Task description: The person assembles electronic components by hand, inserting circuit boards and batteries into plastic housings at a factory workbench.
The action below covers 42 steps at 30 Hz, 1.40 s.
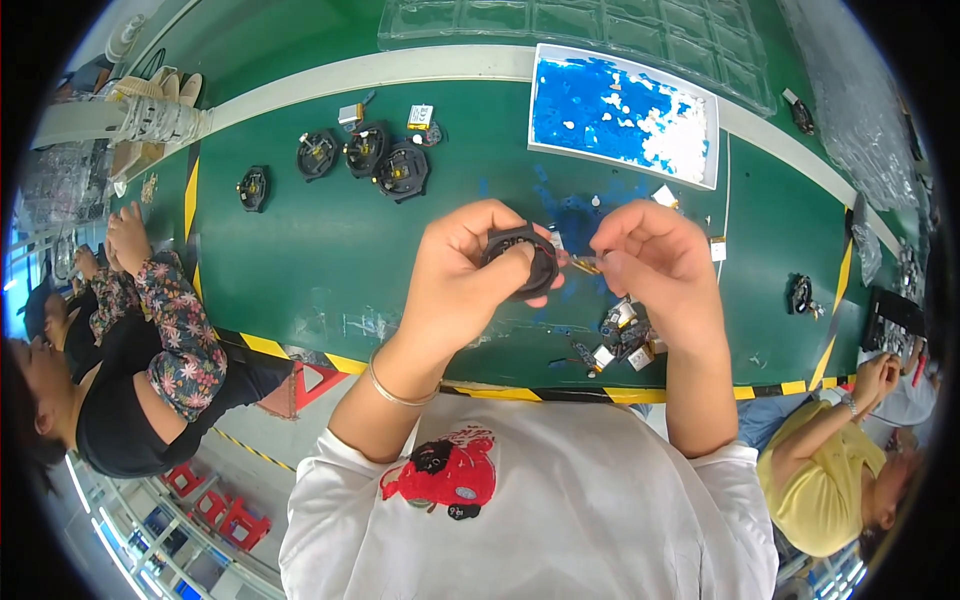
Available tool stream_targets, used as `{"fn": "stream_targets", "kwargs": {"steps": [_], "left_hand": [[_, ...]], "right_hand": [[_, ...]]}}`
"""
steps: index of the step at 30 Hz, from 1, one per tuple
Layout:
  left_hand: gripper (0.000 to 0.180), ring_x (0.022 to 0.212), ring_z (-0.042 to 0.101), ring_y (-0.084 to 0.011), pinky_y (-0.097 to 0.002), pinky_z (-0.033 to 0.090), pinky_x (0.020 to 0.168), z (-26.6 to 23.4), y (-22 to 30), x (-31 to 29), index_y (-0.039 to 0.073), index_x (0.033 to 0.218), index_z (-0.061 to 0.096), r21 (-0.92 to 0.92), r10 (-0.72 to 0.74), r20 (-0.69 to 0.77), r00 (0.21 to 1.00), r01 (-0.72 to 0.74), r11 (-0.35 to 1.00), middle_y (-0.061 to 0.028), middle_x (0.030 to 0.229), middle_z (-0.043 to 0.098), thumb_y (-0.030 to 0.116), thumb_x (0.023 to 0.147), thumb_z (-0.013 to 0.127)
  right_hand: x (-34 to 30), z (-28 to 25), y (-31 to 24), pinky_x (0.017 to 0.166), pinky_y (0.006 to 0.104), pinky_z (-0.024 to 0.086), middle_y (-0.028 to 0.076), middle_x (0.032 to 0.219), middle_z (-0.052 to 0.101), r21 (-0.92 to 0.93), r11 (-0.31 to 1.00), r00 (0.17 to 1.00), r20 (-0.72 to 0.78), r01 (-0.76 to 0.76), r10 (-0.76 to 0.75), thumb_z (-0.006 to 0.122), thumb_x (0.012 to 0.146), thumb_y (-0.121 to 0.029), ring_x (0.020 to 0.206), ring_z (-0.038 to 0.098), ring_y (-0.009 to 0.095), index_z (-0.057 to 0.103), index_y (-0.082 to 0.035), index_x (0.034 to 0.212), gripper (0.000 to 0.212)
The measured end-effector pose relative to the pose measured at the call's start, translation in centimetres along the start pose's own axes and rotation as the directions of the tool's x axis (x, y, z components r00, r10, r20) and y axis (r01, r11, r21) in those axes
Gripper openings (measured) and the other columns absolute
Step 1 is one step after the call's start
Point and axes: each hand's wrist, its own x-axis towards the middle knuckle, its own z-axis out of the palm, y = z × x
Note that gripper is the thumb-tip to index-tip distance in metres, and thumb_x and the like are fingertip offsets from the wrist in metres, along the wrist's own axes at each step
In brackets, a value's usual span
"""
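Observation:
My left hand point(455, 265) is closed round a black, round watch-like case point(543, 268), its thumb pressed into the open inside. Just to the right, my right hand point(660, 265) pinches at a small gold-coloured strip point(583, 265) beside the case; its fingertips partly hide it. Whether the strip is joined to the case I cannot tell. Below my right hand lies a pile of small black parts and flat silver battery cells point(625, 340) on the green mat point(300, 260).
Several black cases point(402, 170) and battery cells point(421, 117) lie at the back left. A white box point(715, 150) with blue and white bits stands at the back right, before a clear plastic tray point(600, 22). One person point(150, 340) works at left, another point(825, 470) at right.

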Motion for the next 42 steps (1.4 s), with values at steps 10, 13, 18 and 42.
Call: {"fn": "stream_targets", "kwargs": {"steps": [10, 13, 18, 42], "left_hand": [[0.008, 0.06, 0.055, -0.0068, -0.0209, 0.041, 0.049, 0.5, 0.9, -2.1, 0.0, 0.084, 0.056, 0.194, -0.033, 0.138, 0.99, 0.006, 0.981, -0.0047, 0.075, 0.063, 0.006, 0.087, 0.06], [0.011, 0.055, 0.049, -0.0037, -0.021, 0.039, 0.049, 0.2, 0.5, -1.8, -0.002, 0.081, 0.061, 0.426, 0.016, 0.066, 0.998, -0.043, 0.904, -0.0008, 0.068, 0.059, 0.008, 0.087, 0.062], [0.016, 0.077, 0.056, -0.004, -0.0205, 0.047, 0.068, 0.2, -2.8, -0.9, -0.001, 0.098, 0.066, 0.062, 0.039, 0.069, 0.997, -0.043, 0.997, -0.0005, 0.084, 0.065, 0.009, 0.086, 0.066], [0.012, 0.071, 0.063, -0.0145, -0.0274, 0.051, 0.069, -0.8, -3.2, -1.3, -0.004, 0.087, 0.063, -0.301, -0.024, 0.054, 0.998, 0.039, 0.953, -0.0095, 0.081, 0.066, 0.007, 0.083, 0.066]], "right_hand": [[0.6, 1.8, -0.1, 0.061, 0.0258, 0.053, 0.011, 0.084, 0.067, 0.065, 0.997, 0.999, 0.024, -0.036, 0.035, 0.06, 0.081, 0.007, 0.068, 0.064, 0.016, 0.062, 0.004, 0.098, 0.017], [-0.3, 1.6, 0.5, 0.065, 0.0252, 0.053, 0.013, 0.085, 0.067, -0.167, 0.983, 0.994, -0.063, 0.081, -0.092, 0.058, 0.082, 0.01, 0.071, 0.064, 0.015, 0.062, 0.004, 0.1, 0.019], [-2.0, 1.9, 0.9, 0.065, 0.0237, 0.047, 0.006, 0.078, 0.06, -0.465, 0.869, 0.971, -0.072, 0.168, -0.227, 0.062, 0.077, 0.01, 0.072, 0.059, 0.013, 0.058, 0.0, 0.082, 0.012], [-0.9, 3.3, 1.8, 0.065, 0.0318, 0.047, 0.012, 0.078, 0.061, -0.754, 0.39, 0.79, 0.268, 0.529, -0.552, 0.065, 0.068, 0.003, 0.069, 0.059, 0.024, 0.06, 0.0, 0.082, 0.015]]}}
